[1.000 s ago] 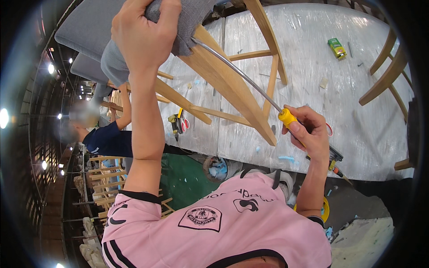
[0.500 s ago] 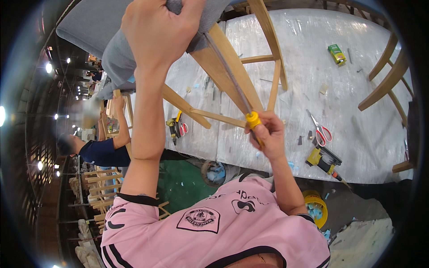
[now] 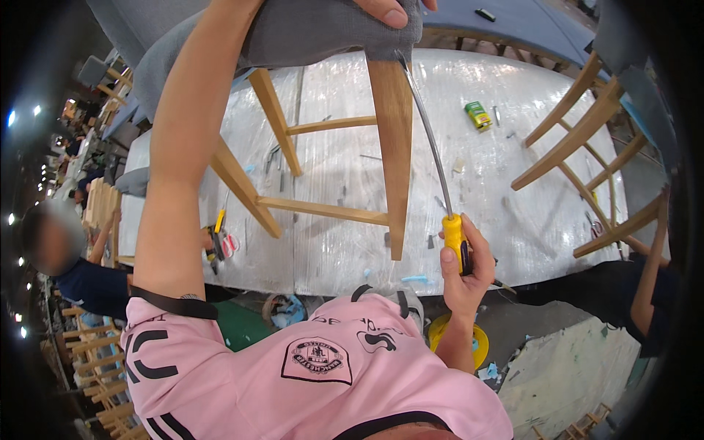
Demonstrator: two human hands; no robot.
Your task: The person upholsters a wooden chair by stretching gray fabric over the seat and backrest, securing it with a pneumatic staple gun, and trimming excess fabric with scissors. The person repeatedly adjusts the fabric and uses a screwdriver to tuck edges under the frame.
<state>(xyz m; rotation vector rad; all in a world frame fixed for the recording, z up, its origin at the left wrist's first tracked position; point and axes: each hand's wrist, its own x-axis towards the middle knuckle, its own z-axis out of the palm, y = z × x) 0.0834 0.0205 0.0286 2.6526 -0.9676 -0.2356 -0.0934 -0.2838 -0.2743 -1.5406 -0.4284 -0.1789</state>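
Head view looks down past a pink shirt at a person's two bare hands working on a wooden chair held up over a worktop wrapped in clear plastic film. The left hand is at the top edge of the picture, fingers curled down and clamped over the grey padded seat of the chair, thumb pressed on the fabric near its front corner. The right hand sits near the worktop's near edge, fingers closed round the yellow handle of a long screwdriver. Its thin metal shaft runs up from the handle, just beside the chair's front leg, and its tip meets the underside of the seat at that same corner. The chair's legs and rungs hang over the middle of the worktop.

Toward the worktop's far right lies a small green and yellow box. At its near left edge lies a yellow-handled tool. Another wooden chair frame stands at the right end. A yellow round object lies on the floor below the right wrist. Another person in dark blue sits at the left, and someone else's arm shows at the right.
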